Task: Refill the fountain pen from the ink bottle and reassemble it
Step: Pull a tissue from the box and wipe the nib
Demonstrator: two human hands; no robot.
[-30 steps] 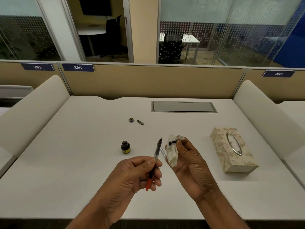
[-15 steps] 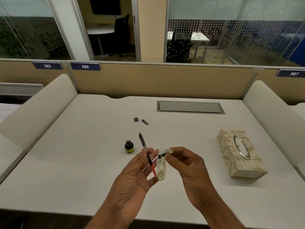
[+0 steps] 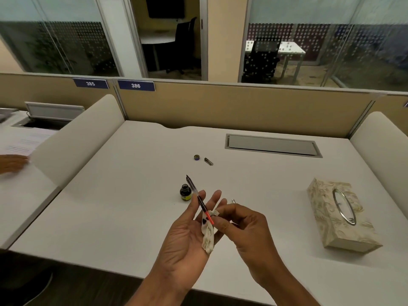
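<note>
My left hand (image 3: 185, 230) is palm up and holds the bare fountain pen (image 3: 199, 200) between thumb and fingers. The nib points up and to the left, and the red rear end lies low by the palm. My right hand (image 3: 245, 226) pinches an ink-stained tissue (image 3: 208, 238) around that red end, and the tissue hangs down over my left palm. The open ink bottle (image 3: 185, 192) stands on the desk just behind the pen. Farther back lie the bottle cap (image 3: 197, 157) and a small dark pen part (image 3: 208, 161). A silver pen piece (image 3: 233, 201) peeks out behind my right fingers.
A patterned tissue box (image 3: 340, 215) lies to the right on the white desk (image 3: 123, 206). A grey cable hatch (image 3: 272, 145) sits at the back. Cream side dividers stand left and right. Another person's hand (image 3: 11, 163) rests on paper at the neighbouring desk.
The pen's nib swung from up-right to up-left. My right hand brought the tissue from beside the nib down to the pen's red end, and both hands closed together.
</note>
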